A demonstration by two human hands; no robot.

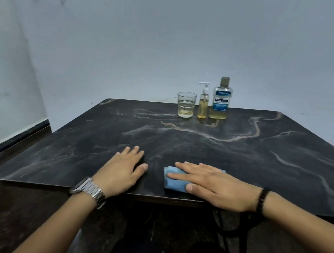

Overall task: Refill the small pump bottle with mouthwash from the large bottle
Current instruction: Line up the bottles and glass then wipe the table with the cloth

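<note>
the dark marble table (262,158) is carrying everything. the right hand (215,185) is lying flat, fingers straight, on a folded blue cloth (173,181) near the front edge; the left hand (122,168) is resting open beside it, holding nothing. at the far edge the large bottle (221,99) is standing, the small pump bottle (203,101) just left of it, then a glass (186,104).
</note>
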